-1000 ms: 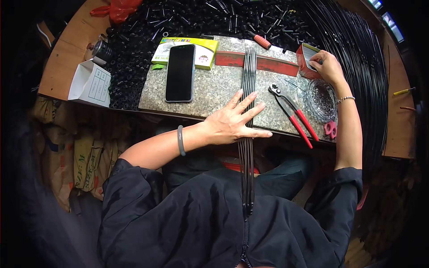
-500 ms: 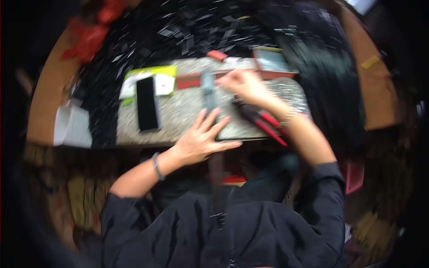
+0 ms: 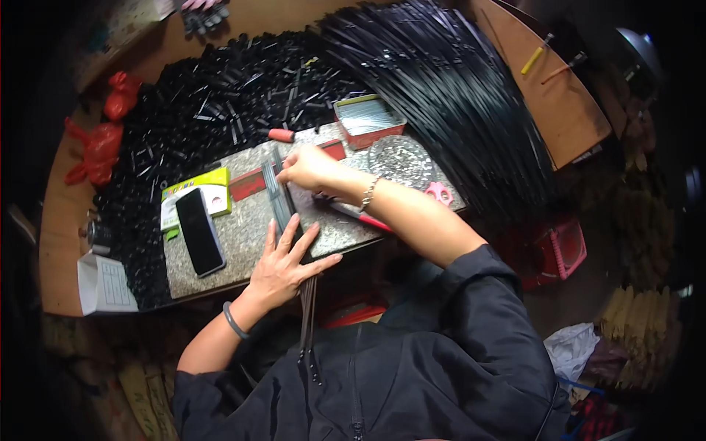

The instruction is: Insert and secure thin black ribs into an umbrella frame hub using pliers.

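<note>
My left hand (image 3: 276, 270) lies with fingers spread on a narrow bundle of dark strips (image 3: 308, 323), near the front edge of a speckled stone slab (image 3: 243, 165). The strips hang over that edge toward my lap. Beyond its fingertips, thin grey rods (image 3: 275, 192) lie side by side on the slab. My right hand (image 3: 312, 169) is closed in a pinch at the far end of the bundle, beside the rods; what its fingertips grip is too small to make out. Pliers with red handles (image 3: 373, 221) lie partly under my right forearm.
On the slab lie a black phone (image 3: 200, 234), a yellow-green packet (image 3: 220, 176) and pink-handled scissors (image 3: 439, 192). An open red tin (image 3: 368, 138) holds thin silvery pieces. Behind spreads a heap of small black parts (image 3: 235, 88); long black strips (image 3: 456, 95) fan out at right.
The whole view has shifted and turned, and the blur is gone. My left hand stays spread on the bundle; my right hand is still pinched near the bundle's far end.
</note>
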Action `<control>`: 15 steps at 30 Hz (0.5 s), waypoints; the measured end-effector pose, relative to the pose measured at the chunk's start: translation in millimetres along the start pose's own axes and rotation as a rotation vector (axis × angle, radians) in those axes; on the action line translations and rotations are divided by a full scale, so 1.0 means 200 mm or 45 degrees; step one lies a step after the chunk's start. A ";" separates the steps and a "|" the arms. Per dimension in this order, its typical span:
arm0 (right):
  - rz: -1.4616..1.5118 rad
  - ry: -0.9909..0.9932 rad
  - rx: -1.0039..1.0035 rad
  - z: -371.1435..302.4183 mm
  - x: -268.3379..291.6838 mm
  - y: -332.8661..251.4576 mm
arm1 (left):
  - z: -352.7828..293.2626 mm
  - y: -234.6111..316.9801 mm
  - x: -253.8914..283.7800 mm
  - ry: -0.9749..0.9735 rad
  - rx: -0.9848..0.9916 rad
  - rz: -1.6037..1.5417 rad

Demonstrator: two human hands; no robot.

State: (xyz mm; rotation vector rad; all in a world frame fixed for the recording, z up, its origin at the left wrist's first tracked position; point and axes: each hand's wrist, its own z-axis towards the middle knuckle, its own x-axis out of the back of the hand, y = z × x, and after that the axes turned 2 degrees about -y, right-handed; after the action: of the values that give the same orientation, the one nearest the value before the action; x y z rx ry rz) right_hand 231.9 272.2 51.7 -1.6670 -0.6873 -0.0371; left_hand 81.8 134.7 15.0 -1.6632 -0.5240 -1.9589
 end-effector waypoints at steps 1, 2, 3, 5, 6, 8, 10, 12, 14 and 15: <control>0.001 0.023 0.031 0.02 -0.01 0.02 | -0.01 -0.01 -0.02 0.010 0.006 0.013; -0.127 -0.032 0.087 0.05 0.02 0.02 | -0.01 -0.01 -0.01 0.017 0.007 -0.022; -0.275 -0.008 0.170 0.07 0.04 0.05 | 0.00 -0.01 -0.02 0.039 -0.010 -0.027; -0.508 0.117 0.291 0.08 0.09 0.07 | 0.03 -0.02 0.01 0.062 -0.043 -0.019; -0.390 0.267 0.308 0.04 0.09 0.03 | 0.01 -0.03 0.00 0.100 -0.038 -0.056; -0.830 0.515 0.358 0.03 0.17 0.02 | 0.02 -0.04 -0.03 0.171 -0.065 -0.039; -0.898 0.500 0.490 0.06 0.23 0.07 | 0.02 -0.04 -0.03 0.177 -0.053 -0.097; -0.849 0.429 0.574 0.09 0.24 0.09 | 0.00 -0.04 -0.04 0.173 -0.037 -0.105; -0.856 0.385 0.683 0.12 0.21 0.10 | -0.02 -0.04 -0.06 0.170 -0.028 -0.123; -0.854 0.374 0.683 0.14 0.20 0.11 | -0.03 -0.05 -0.07 0.175 -0.043 -0.139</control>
State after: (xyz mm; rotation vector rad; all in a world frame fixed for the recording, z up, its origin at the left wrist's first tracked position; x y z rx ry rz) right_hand 264.5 312.0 41.8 -0.8459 -0.9058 -0.5201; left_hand 73.5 140.4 0.5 -1.5351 -0.5427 -2.1534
